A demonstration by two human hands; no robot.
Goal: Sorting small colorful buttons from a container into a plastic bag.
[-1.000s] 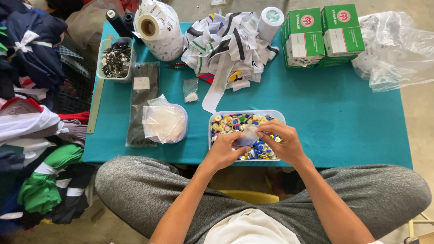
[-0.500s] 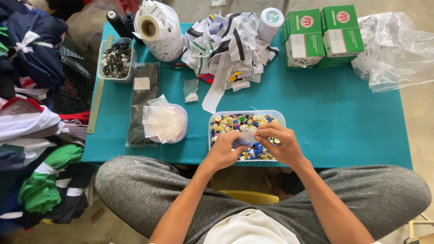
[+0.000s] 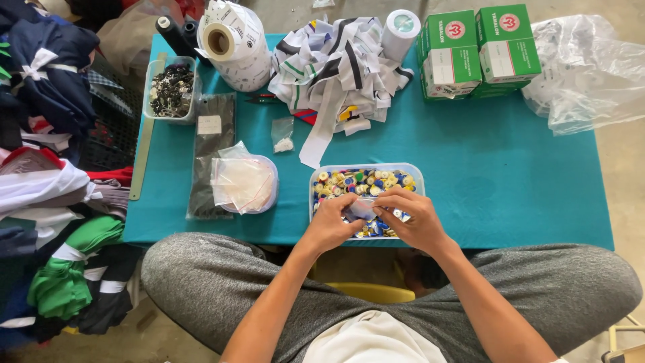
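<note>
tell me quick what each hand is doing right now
Left hand: fingers closed on a small clear plastic bag over the tub of coloured buttons.
Right hand: pinching the same bag.

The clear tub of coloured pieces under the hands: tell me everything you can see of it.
The clear tub is a shallow rectangular container with rounded corners, apparently thin transparent plastic, open-topped. It sits flat on the teal table cover at the near edge, right of a round tub holding a plastic bag. It is filled with small round pieces in blue, yellow, white and red. The left hand and right hand are over its near half, pinching a small pale item between them; what that item is cannot be told.
</note>
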